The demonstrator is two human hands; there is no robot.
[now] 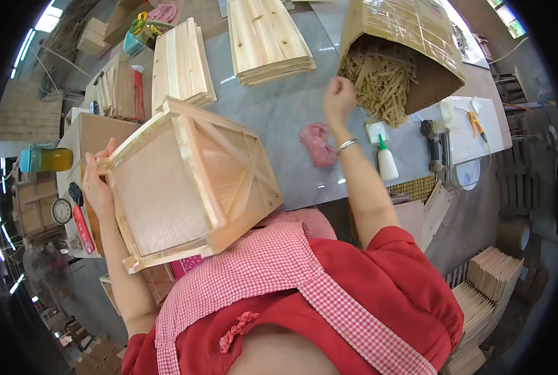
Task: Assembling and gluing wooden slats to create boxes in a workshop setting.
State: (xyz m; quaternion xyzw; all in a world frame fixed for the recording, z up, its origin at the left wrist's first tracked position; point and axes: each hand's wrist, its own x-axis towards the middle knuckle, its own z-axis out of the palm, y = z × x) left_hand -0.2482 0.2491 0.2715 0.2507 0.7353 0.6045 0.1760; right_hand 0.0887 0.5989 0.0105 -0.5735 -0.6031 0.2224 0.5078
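A wooden crate (229, 169) with diagonal braces on its side is tilted against my apron, its flat square panel turned to the left. My left hand (97, 181) grips the crate's left edge, fingers around a corner post. Over the table, my right hand (341, 100) is closed, beside the mouth of a cardboard carton (438, 81) lying on its side. Tan strips (379, 78) spill out of the carton. Whether the right fingers hold anything is hidden. Below that hand lies a crumpled pink cloth (317, 145).
Stacked wooden panels (266, 37) and another stack (179, 62) lie at the back. Right of my forearm are a white glue bottle (387, 162) with a green tip, a nail gun (438, 147) and an orange air gun (475, 124). A clock (60, 211) is at left.
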